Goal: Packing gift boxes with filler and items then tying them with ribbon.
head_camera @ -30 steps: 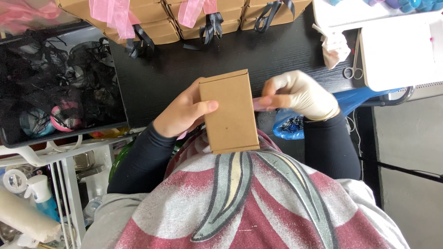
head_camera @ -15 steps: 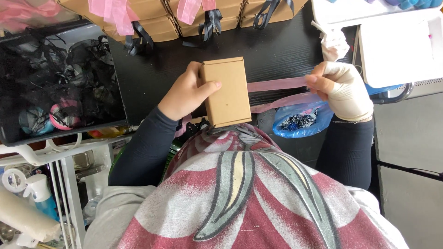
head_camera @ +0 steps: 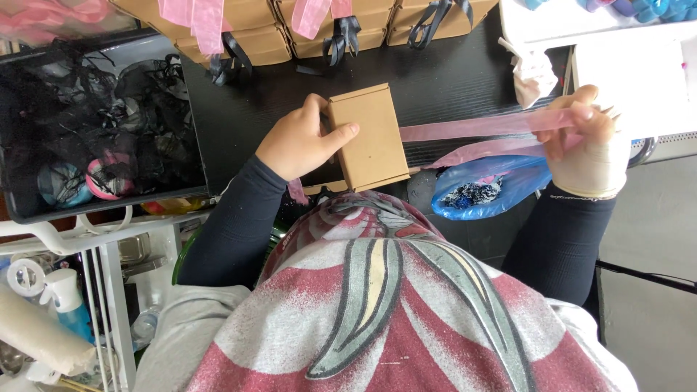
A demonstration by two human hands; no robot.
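My left hand (head_camera: 298, 141) grips a small brown cardboard box (head_camera: 369, 138) by its left side, thumb lying on the top face, just above the front edge of the black table (head_camera: 450, 87). A sheer pink ribbon (head_camera: 479, 129) runs in two strands from behind the box out to the right. My right hand (head_camera: 587, 141), in a pale glove, pinches both strands far to the right and holds them taut.
Several brown boxes tied with pink and black ribbon (head_camera: 319, 29) line the table's far edge. A black tray of ribbon scraps and spools (head_camera: 94, 123) sits on the left. Below the ribbon lies a blue plastic bag (head_camera: 486, 190). A white container (head_camera: 639, 80) stands at right.
My right hand has drawn the pink ribbon out to the right, away from the box. The left hand has kept its hold and turned the box slightly.
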